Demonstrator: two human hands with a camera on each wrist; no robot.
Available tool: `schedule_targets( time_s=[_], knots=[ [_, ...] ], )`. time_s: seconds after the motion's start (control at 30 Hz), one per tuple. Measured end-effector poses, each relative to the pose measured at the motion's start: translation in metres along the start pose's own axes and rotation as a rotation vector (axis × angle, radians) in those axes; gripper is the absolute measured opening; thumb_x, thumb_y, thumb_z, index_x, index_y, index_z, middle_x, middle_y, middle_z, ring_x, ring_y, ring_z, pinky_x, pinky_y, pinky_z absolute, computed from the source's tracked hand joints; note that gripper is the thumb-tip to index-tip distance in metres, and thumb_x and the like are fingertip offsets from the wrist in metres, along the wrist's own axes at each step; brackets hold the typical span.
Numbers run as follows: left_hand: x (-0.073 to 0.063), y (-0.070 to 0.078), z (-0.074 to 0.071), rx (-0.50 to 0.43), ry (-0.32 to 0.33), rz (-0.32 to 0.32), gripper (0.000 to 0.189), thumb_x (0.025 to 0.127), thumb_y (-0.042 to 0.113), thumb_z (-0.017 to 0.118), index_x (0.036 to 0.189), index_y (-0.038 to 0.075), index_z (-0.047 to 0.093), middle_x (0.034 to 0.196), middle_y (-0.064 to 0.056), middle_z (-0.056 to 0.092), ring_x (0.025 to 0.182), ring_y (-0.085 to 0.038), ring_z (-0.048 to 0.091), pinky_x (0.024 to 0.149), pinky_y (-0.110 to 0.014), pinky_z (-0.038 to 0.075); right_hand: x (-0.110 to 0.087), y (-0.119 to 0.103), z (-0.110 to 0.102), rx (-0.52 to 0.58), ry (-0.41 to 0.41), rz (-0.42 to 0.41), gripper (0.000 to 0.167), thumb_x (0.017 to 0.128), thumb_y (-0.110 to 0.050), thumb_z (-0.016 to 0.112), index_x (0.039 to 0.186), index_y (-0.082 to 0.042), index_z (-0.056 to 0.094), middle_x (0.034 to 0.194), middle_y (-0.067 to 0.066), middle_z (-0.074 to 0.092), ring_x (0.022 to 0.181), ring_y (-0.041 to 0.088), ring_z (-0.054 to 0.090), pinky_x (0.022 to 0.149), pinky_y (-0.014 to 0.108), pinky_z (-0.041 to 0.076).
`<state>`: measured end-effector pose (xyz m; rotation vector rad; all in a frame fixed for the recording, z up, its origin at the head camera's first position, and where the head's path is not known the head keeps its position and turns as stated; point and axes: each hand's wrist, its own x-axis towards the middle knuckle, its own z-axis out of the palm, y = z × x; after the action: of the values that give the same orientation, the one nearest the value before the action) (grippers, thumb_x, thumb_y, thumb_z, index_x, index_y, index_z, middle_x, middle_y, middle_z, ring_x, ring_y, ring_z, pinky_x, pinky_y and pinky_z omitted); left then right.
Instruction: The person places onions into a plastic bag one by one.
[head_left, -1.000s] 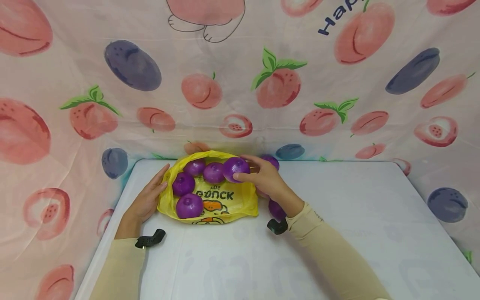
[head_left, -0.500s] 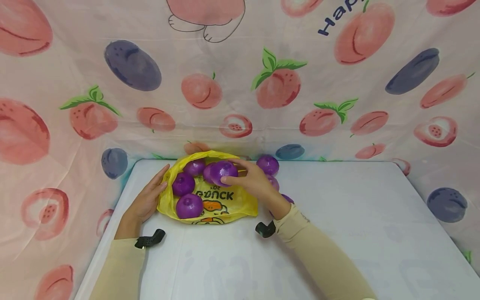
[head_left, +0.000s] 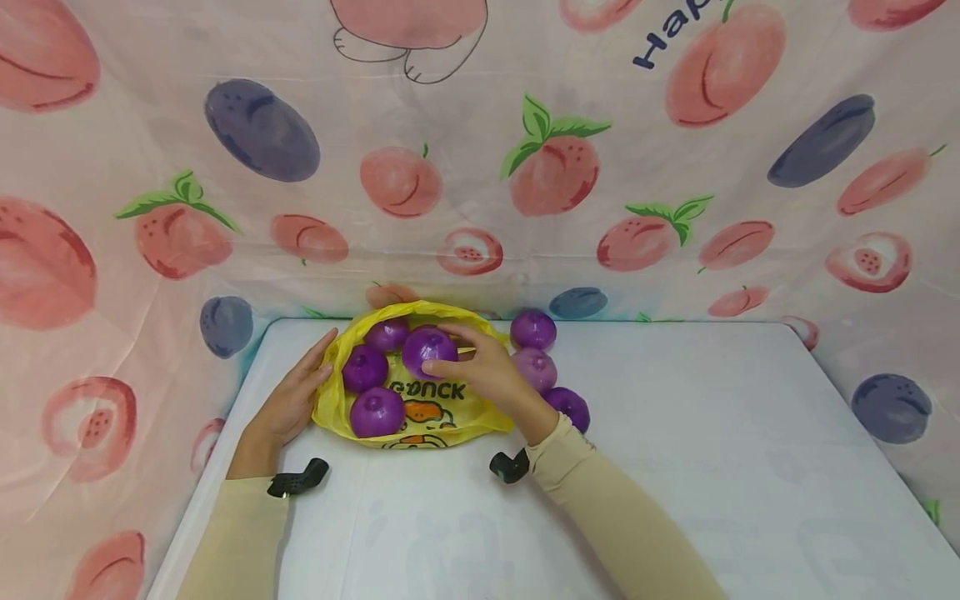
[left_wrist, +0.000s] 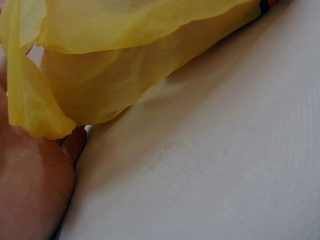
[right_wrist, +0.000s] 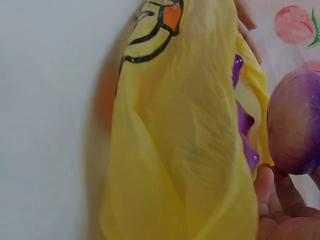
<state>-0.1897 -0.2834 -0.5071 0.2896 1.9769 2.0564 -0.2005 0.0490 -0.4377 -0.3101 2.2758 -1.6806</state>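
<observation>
My right hand (head_left: 476,367) grips a shiny purple onion (head_left: 430,350) above the mouth of the yellow plastic bag (head_left: 487,408). In the right wrist view the held onion (right_wrist: 295,122) sits on the fingertips, beside the bag's rim. At the left end of the bag, my left hand (head_left: 292,396) holds the rim, its fingers along the outside. A fold of yellow plastic (left_wrist: 40,105) hangs over that hand in the left wrist view. Several purple onions lie in the bag, among them one at the front (head_left: 377,412); the held onion hides part of the inside.
Right of the bag, three more onions stand in a row on the white table (head_left: 712,467): a back one (head_left: 533,330), a paler middle one (head_left: 536,368) and a front one (head_left: 567,408), partly behind the right wrist. A fruit-print cloth (head_left: 465,192) hangs behind.
My right hand has carried its onion leftward, from the bag's right side to over its middle. The onions on the table have come into fuller view. My left hand stays at the rim.
</observation>
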Motion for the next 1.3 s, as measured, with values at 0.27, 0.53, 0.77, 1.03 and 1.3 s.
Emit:
schedule_targets(
  time_s=[0.27,0.53,0.77,1.03,1.3],
  knots=[
    [0.0,0.0,0.0,-0.008,-0.001,-0.005,0.06,0.11,0.032,0.044,0.164,0.034,0.018,0.174,-0.004,0.004,0.157,-0.02,0.012,0.107,-0.007,0.035,0.001,0.002,0.01,0.009,-0.01,0.057,0.071,0.081,-0.048,0.085,0.145,-0.034,0.056,0.137,-0.001,0.062,0.125,0.027,0.057,0.104,0.045,0.052],
    [0.0,0.002,0.0,0.001,0.008,-0.01,0.062,0.11,0.032,0.044,0.165,0.031,0.015,0.174,-0.004,0.004,0.158,-0.023,0.009,0.107,-0.007,0.035,0.006,0.005,0.019,0.027,-0.013,0.074,0.073,0.08,-0.045,0.086,0.145,-0.031,0.057,0.134,0.003,0.063,0.121,0.024,0.06,0.102,0.042,0.053],
    [-0.001,0.002,0.0,-0.001,-0.001,-0.009,0.061,0.11,0.032,0.043,0.165,0.031,0.015,0.174,-0.004,0.004,0.157,-0.021,0.011,0.106,-0.007,0.035,0.01,0.008,0.026,0.003,-0.002,0.085,0.072,0.079,-0.045,0.087,0.144,-0.03,0.058,0.136,0.006,0.062,0.122,0.026,0.061,0.105,0.043,0.052],
    [-0.001,0.001,-0.001,-0.01,-0.007,-0.006,0.06,0.111,0.031,0.043,0.165,0.033,0.016,0.174,-0.004,0.004,0.157,-0.02,0.012,0.107,-0.007,0.036,0.017,0.013,0.033,-0.067,0.019,0.1,0.076,0.078,-0.047,0.087,0.145,-0.029,0.058,0.137,0.009,0.063,0.123,0.027,0.061,0.106,0.044,0.051],
    [0.001,0.001,0.0,-0.003,-0.003,-0.01,0.063,0.11,0.031,0.043,0.166,0.029,0.014,0.174,-0.003,0.004,0.158,-0.024,0.007,0.107,-0.006,0.035,0.024,0.021,0.038,-0.113,0.045,0.109,0.076,0.079,-0.048,0.086,0.146,-0.029,0.056,0.138,0.009,0.063,0.124,0.028,0.061,0.107,0.044,0.05]
  ],
)
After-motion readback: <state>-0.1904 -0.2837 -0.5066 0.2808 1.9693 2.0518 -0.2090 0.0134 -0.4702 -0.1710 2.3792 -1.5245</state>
